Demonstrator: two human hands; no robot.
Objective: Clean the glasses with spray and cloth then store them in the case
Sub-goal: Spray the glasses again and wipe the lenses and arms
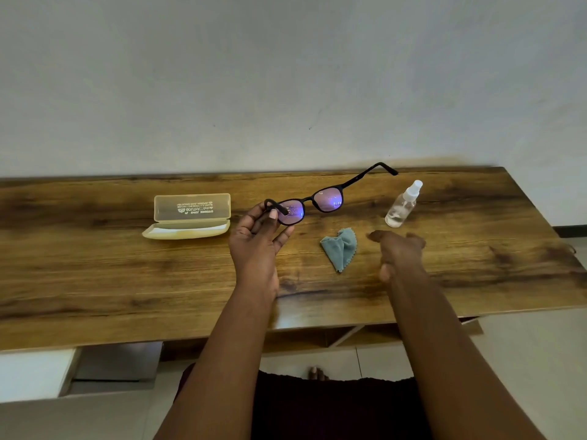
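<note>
Head view, left hand (254, 239) gripping black-framed glasses (320, 198)

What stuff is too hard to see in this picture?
- Head view: white print on the open yellowish plastic glasses case lid, too small to read.
- Right hand fingers, motion-blurred.
- Left temple tip of the black-framed glasses, hidden by the left hand.

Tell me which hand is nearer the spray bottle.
Right. The right hand hovers empty just below the spray bottle; the left hand holds the glasses farther left.
</note>
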